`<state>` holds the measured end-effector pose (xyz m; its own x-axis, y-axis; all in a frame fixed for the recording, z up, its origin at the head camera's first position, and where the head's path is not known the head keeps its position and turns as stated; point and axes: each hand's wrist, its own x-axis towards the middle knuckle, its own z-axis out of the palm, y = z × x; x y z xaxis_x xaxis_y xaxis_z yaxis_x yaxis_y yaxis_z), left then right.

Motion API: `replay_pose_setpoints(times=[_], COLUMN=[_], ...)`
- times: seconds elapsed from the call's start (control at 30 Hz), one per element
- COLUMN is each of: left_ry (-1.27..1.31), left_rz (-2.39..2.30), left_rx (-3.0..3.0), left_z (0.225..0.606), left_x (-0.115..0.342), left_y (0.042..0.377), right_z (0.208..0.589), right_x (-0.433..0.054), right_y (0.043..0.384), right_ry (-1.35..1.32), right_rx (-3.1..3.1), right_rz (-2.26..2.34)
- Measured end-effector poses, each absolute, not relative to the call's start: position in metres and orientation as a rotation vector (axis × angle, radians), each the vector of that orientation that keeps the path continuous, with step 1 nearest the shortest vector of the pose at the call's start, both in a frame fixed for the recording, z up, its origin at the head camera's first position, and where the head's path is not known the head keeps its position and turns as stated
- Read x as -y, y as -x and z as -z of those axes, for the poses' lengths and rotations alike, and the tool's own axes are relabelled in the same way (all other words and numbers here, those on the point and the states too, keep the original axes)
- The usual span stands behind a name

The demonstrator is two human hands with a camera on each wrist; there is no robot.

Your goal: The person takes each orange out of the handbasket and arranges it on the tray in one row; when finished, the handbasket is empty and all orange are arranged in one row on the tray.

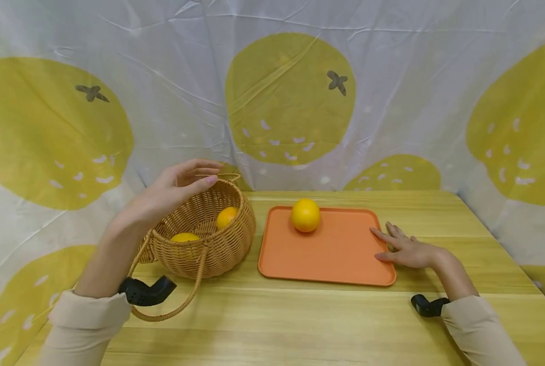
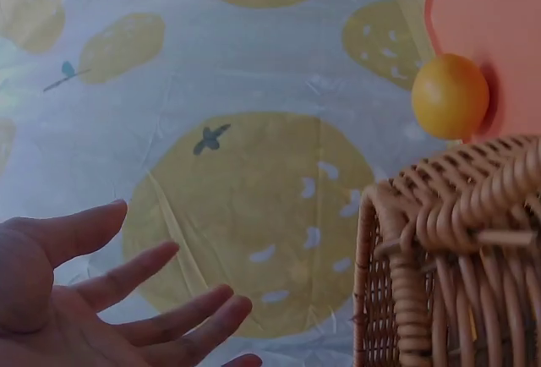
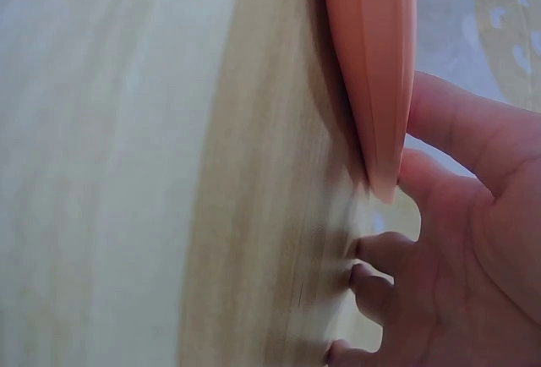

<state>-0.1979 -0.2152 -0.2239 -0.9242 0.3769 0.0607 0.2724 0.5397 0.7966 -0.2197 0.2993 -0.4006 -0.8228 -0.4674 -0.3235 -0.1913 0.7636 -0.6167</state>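
Observation:
An orange tray (image 1: 327, 254) lies flat on the table, and one orange (image 1: 305, 215) rests on it near its back edge. Two more oranges, one at the right (image 1: 226, 217) and one at the front (image 1: 185, 237), sit inside a wicker basket (image 1: 226, 251) left of the tray. Over the basket's back left rim, my left hand (image 1: 174, 188) hovers with fingers extended and nothing in them. My right hand (image 1: 412, 250) is at the tray's right edge, its thumb and index finger on the rim (image 3: 372, 71) and its other fingers spread towards the table.
The basket's handle (image 1: 167, 316) hangs down in front onto the wooden table (image 1: 263, 325). A pale curtain (image 1: 391, 66) printed with large yellow fruit stands behind the table and along its sides. Black wrist cameras, left (image 1: 146, 291) and right (image 1: 428, 306), sit at the cuffs.

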Motion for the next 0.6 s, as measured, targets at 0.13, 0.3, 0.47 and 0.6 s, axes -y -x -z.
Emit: replay_pose_setpoints(times=[0.13, 0.3, 0.47, 0.6], left_ry=[-0.678, -0.926, -0.980, -0.940], left_rz=[-1.333, -1.402, -1.310, -1.141], left_rx=[-2.597, -2.385, -2.235, -2.133], left_z=[0.225, 0.236, 0.248, 0.256], left_x=[0.229, 0.247, 0.260, 0.266], left_y=[0.223, 0.266, 0.298, 0.315], right_z=[0.402, 0.402, 0.405, 0.409], right_x=[-0.298, -0.297, -0.300, -0.303], right_y=[0.220, 0.219, 0.220, 0.220], right_ry=[0.497, 0.495, 0.510, 0.532], right_rx=[-2.497, -2.492, -2.490, -2.496], right_rz=[0.798, 0.803, 0.833, 0.843])
